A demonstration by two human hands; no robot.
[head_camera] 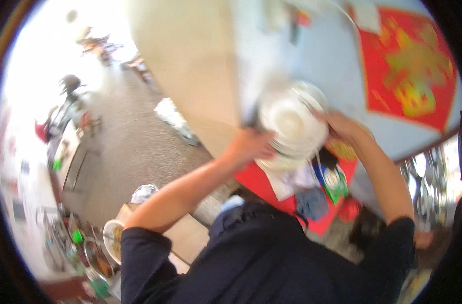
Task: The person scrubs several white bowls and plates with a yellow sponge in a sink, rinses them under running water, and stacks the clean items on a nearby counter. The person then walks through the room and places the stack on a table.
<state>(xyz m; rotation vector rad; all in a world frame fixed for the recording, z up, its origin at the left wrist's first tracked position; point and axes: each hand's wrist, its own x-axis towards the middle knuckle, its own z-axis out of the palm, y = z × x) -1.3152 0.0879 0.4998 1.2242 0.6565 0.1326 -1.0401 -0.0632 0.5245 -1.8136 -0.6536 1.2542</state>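
A stack of white dishes [291,127], blurred, is held in front of me between my two hands. My left hand [255,144] grips its left side, with fingers against the rims. On the opposite side, my right hand [339,127] holds the upper right edge. Below the stack lies a red surface [253,180] with a pale sheet [280,186], a grey-blue item [312,203] and a blue-and-green packet [335,184] on it. A small black object [326,159] is close beneath my right hand. Blur hides how many dishes there are.
A red and gold poster [409,68] is on the light blue surface at right. A bowl of food [115,241] and a round pan [98,258] stand at lower left. Farther off are a table [69,152] and a white bag [174,117] near the floor [120,133].
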